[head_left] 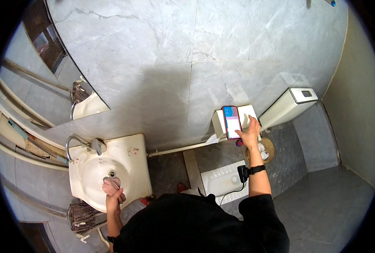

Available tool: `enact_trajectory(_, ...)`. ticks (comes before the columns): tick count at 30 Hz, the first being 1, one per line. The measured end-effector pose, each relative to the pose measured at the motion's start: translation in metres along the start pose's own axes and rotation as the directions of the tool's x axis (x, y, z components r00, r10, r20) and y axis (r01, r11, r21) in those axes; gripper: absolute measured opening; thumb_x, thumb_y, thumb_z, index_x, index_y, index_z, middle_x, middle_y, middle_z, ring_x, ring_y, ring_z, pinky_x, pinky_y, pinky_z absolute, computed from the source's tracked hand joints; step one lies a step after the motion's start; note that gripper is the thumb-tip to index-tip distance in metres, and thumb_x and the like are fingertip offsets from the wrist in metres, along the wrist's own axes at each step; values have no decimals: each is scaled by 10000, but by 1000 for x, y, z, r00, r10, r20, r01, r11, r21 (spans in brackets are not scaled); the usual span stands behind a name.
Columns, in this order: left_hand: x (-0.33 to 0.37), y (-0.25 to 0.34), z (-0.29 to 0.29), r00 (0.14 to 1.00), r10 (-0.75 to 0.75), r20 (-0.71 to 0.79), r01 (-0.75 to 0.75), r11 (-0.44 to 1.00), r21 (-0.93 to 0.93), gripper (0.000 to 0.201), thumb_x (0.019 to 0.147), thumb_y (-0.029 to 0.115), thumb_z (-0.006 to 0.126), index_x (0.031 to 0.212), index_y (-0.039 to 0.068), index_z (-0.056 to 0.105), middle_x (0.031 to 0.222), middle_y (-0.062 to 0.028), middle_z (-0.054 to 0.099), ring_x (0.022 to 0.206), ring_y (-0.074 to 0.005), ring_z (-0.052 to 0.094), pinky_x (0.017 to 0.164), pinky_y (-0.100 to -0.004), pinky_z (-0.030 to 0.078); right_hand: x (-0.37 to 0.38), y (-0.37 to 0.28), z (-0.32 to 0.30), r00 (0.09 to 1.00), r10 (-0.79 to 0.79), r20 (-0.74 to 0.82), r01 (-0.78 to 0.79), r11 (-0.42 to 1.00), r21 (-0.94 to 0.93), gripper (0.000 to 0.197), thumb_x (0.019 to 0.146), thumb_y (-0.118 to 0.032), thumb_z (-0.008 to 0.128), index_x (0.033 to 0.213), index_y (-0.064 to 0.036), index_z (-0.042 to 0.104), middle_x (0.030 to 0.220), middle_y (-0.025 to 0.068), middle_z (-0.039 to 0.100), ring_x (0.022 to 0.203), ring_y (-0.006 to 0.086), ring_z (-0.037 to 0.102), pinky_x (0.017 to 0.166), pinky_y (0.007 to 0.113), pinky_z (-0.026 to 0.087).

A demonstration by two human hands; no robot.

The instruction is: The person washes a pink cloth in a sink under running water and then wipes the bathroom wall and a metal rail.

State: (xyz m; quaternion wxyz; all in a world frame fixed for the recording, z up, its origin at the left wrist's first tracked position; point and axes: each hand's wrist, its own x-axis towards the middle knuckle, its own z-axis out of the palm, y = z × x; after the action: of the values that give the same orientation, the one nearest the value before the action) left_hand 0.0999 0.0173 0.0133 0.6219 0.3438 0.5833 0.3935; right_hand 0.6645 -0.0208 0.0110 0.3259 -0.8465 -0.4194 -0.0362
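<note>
My left hand [114, 197] is closed around a bunched pinkish cloth [111, 185] at the near edge of the white washbasin [132, 168], just in front of its drain. On the right, my right hand [250, 134] reaches forward with its fingers apart. Its thumb lies at the lower right edge of a red-cased phone [232, 122], whose screen is lit. Behind the phone is a white box [246, 112] against the wall, and my other fingers extend over its front. A black device [243, 173] with a cable is strapped to my right wrist.
A curved metal faucet [74, 143] rises behind the basin. A squat toilet [221, 181] is set in the floor, with a waste basket [268, 152] beyond my right wrist. Farther right leans a tall white cistern [288, 105]. A mop head [82, 217] hangs left of the basin.
</note>
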Motion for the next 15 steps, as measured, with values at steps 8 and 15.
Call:
enact_trajectory(8,-7,0,-1,1000,23,-3,-23,1000,-15,184,758,66,614,627,57,484,408,-13,368,349,-141,337,391,-283,275,1,-2,-1,999,-32,-22,31,999,-12,843,551,-183,794,1259,-72,349,1247,180,359,1148,348,318,976,419,266)
enact_trajectory(15,-8,-1,-13,993,95,66,-87,989,-123,289,863,233,540,1041,11,488,845,-50,545,712,-140,511,640,-277,404,-12,-43,-15,978,-126,-168,154,974,167,386,632,-89,704,976,-29,539,1036,140,504,1002,314,433,899,390,338)
